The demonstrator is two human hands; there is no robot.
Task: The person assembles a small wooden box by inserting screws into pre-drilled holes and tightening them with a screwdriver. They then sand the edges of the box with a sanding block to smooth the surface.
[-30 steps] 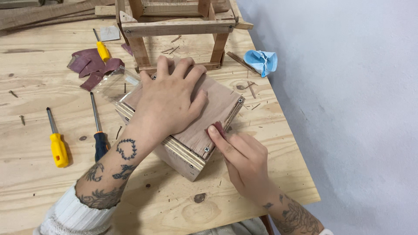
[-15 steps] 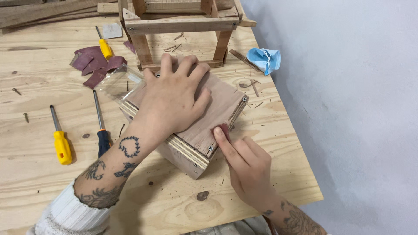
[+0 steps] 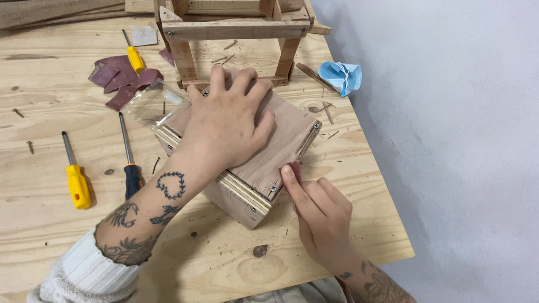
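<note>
Head view, step in hand: the edge of a wooden box (image 3: 247, 163) was judged to be under sanding, the box being steadied from above.
Head view, box position: the box was set on the bench (image 3: 50, 224), just in front of an open wooden frame (image 3: 236, 33).
Head view, left hand (image 3: 227, 120): it was laid flat on the reddish plywood top, fingers spread and pressed down.
Head view, right hand (image 3: 320, 216): a small piece of reddish sandpaper (image 3: 295, 171) was pinched under the fingers and held against the right edge of the box, near a corner screw.
Head view, next move: steady downward pressure from the left hand and even strokes along the edge would seem to be called for.
Head view, materials: the sides of the box were pale layered plywood, the bench was knotty light pine with splinters scattered on it.
Head view, other things: two yellow-handled screwdrivers (image 3: 76, 182), a dark-handled screwdriver (image 3: 132, 174), torn sandpaper scraps (image 3: 120, 78), a clear plastic piece (image 3: 154, 104) and a crumpled blue face mask (image 3: 339, 76) were lying about.
</note>
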